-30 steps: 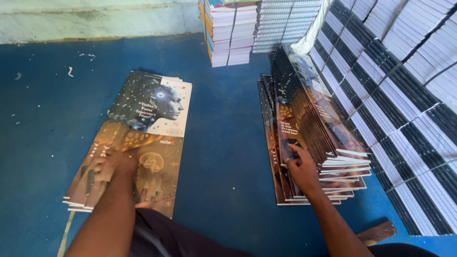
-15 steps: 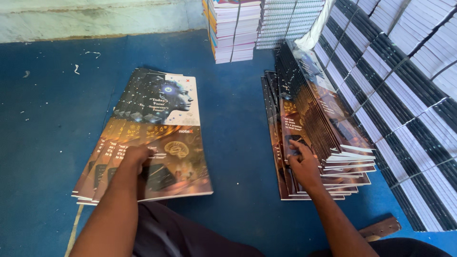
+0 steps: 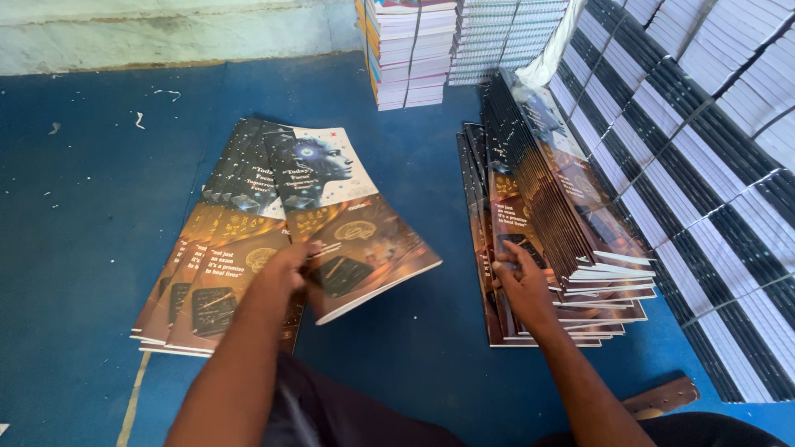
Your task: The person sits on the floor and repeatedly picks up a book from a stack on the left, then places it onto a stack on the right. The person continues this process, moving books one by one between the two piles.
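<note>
My left hand grips the near edge of the top booklet, a thin glossy one with a dark cover showing a blue head profile. That booklet is swung out to the right over a fanned pile of the same booklets on the blue floor. My right hand rests with fingers pressed on a slanted stack of identical booklets to the right, at its lower left edge.
Tall rows of bound books with black and white edges line the right side. More white-edged stacks stand at the back. A pale wall base runs along the top left. A brown wooden piece lies near my right arm.
My left hand has fanned the left pile and turned the top booklet out to the right. My right hand has stayed on the slanted stack.
</note>
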